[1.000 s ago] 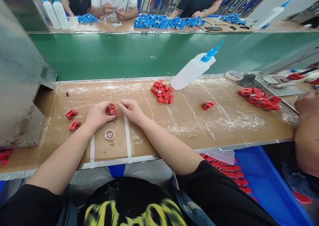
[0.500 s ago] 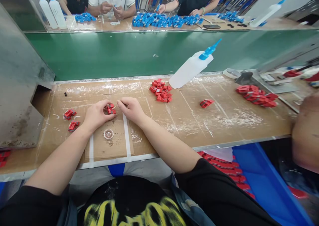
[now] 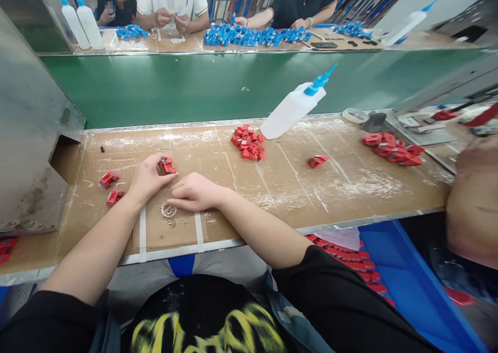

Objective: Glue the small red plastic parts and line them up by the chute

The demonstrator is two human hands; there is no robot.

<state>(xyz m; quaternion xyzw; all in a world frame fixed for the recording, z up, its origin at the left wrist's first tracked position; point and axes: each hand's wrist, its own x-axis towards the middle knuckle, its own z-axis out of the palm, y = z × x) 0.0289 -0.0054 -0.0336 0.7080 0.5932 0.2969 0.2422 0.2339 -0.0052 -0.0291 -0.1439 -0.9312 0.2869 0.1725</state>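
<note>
My left hand (image 3: pixel 150 179) pinches a small red plastic part (image 3: pixel 168 166) with grey edges between thumb and fingers, just above the cardboard-covered bench. My right hand (image 3: pixel 196 192) is closed, its fingertips over a small round clear dish (image 3: pixel 168 210). The thin pale stick seen in it a moment earlier is hidden now behind the fingers. The dish sits on a cardboard pad (image 3: pixel 171 233) in front of me. Two more red parts lie left of my left wrist, an upper one (image 3: pixel 109 180) and a lower one (image 3: pixel 114 198).
A heap of red parts (image 3: pixel 249 143) lies beside a leaning white squeeze bottle (image 3: pixel 290 111) with a blue tip. Farther right are a single red part (image 3: pixel 318 161) and another pile (image 3: pixel 392 149). A metal housing (image 3: pixel 35 135) borders the left. Co-workers handle blue parts (image 3: pixel 252 35) across the green divider.
My right hand has moved down and toward me, from beside the red part to the dish. The left hand keeps its hold, nearly in place.
</note>
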